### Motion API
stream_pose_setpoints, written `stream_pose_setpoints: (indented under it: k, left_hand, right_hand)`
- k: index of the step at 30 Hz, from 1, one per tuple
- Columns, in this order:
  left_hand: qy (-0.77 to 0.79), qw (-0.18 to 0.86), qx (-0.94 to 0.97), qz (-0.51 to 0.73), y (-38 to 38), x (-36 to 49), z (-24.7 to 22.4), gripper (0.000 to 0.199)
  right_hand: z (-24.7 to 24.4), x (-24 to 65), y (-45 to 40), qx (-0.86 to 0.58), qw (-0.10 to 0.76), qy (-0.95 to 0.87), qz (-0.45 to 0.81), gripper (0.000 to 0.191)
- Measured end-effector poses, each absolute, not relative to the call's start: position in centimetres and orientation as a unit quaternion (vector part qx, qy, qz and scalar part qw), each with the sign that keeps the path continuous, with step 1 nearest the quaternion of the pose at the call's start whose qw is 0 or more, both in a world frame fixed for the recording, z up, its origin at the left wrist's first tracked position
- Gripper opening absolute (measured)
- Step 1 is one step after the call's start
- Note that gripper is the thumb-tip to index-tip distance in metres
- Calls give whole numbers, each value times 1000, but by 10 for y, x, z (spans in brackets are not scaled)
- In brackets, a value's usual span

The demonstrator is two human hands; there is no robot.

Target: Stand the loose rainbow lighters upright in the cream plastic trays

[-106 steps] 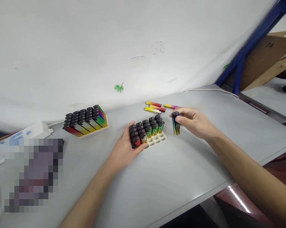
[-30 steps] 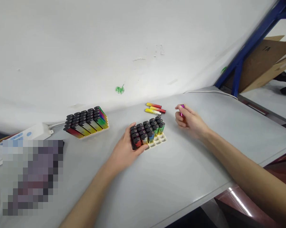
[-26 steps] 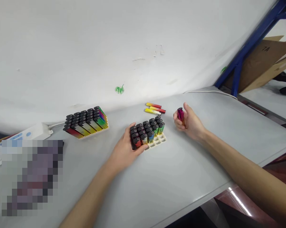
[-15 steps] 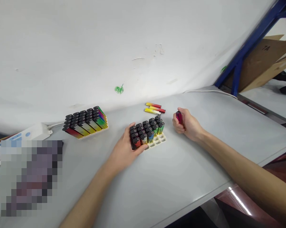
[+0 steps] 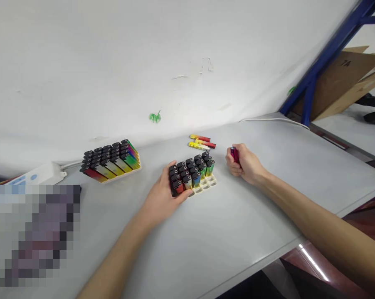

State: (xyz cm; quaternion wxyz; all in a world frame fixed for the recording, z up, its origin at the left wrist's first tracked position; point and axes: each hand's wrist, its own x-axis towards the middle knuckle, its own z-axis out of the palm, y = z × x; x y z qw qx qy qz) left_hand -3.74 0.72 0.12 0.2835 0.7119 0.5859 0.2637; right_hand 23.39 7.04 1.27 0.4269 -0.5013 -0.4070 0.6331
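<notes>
My left hand (image 5: 162, 198) is wrapped round the left end of a cream tray (image 5: 214, 181), its thumb at the near edge and its fingers behind. In that tray stand several colourful lighters (image 5: 196, 179) with black tops, upright in rows, while the slots along the near right side hold none. To the right of the tray my right hand (image 5: 245, 164), just above the table, is closed round a dark red-purple lighter (image 5: 234, 155); the thumb lies by its upper end. Behind the tray, several yellow, red and white lighters (image 5: 202, 142) lie flat on the table.
A second tray (image 5: 124, 176), packed with lighters, sits at the left near the wall. Beyond it are a white box with blue panels (image 5: 34, 176) and a blurred-out object (image 5: 44, 236). A white cable (image 5: 268, 119), a blue frame (image 5: 309, 95) and cardboard (image 5: 340, 83) are at the right.
The view has shifted very slightly. My right hand still grips the lighter, whose top sits a little lower beside the thumb. My left hand stays on the tray.
</notes>
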Motion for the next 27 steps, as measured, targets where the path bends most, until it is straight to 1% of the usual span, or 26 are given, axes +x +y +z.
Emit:
stream_pose_setpoints:
  k: [6, 16, 22, 25, 27]
  left_hand:
    - [592, 280, 710, 258, 7, -37, 2, 84]
    - [597, 280, 708, 252, 7, -37, 2, 85]
    - [600, 288, 704, 248, 7, -36, 5, 85]
    - [597, 288, 705, 252, 7, -36, 4, 84]
    - [596, 288, 706, 253, 7, -37, 3, 84]
  right_hand:
    - [14, 232, 70, -501, 433, -420, 621, 47]
    - [13, 234, 69, -512, 425, -410, 624, 38]
    - [9, 233, 70, -506, 468, -441, 575, 48]
    - [7, 234, 71, -491, 494, -470, 543, 42]
    - [10, 235, 69, -490, 482, -511, 516, 37]
